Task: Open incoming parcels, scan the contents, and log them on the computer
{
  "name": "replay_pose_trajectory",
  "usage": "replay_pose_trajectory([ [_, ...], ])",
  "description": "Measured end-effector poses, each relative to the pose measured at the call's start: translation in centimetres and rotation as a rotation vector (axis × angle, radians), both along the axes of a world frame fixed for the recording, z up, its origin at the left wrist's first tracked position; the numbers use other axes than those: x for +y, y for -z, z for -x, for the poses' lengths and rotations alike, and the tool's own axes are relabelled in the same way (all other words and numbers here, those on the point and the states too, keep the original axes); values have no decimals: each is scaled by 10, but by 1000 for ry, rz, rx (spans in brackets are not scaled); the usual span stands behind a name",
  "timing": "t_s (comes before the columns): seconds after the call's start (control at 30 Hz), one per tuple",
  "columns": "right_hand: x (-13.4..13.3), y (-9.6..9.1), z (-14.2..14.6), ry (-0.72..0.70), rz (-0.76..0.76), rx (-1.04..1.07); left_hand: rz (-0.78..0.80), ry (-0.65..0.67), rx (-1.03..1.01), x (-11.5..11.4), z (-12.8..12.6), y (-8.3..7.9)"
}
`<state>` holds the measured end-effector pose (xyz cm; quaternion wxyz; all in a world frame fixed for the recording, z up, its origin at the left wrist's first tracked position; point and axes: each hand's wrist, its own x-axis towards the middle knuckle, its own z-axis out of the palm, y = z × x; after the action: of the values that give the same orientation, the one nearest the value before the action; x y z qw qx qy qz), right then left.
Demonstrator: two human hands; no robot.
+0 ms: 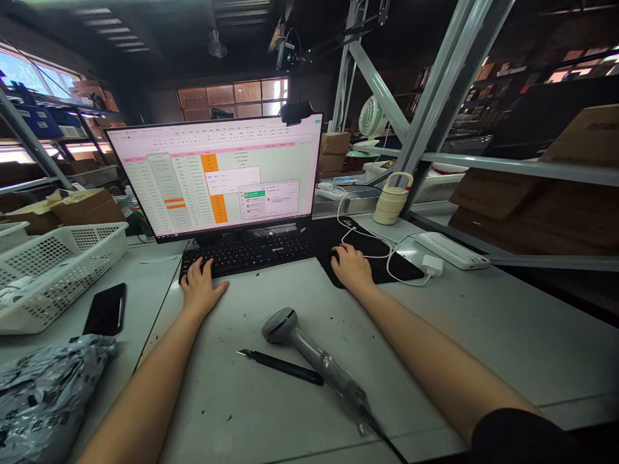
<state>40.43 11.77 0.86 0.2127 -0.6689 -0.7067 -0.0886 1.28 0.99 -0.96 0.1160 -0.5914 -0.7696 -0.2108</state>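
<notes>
My left hand [199, 291] lies with spread fingers at the left end of a black keyboard [261, 251], fingertips on its lower keys and thumb out to the side. On a black mouse pad [411, 265] to the right, my right hand [354, 267] is curved over a dark computer mouse [334, 255], mostly hidden under the palm. Behind the keyboard stands a monitor [285, 161] showing a spreadsheet and small pop-up windows. Between my forearms lie a grey barcode scanner [309, 351] and a black utility knife [285, 366] with its blade tip showing.
At left are a white plastic basket [62, 267], a black phone [106, 309] and a grey plastic mailing bag [48, 393]. White cables [389, 248], a power strip [452, 250] and a cream cup [393, 200] stand right, near a metal frame [435, 90].
</notes>
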Motion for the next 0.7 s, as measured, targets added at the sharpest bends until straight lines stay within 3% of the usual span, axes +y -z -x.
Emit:
replay_pose_trajectory([
  [0.7,0,-2,0,-5,6,13,-1,-2,-5,0,0,0],
])
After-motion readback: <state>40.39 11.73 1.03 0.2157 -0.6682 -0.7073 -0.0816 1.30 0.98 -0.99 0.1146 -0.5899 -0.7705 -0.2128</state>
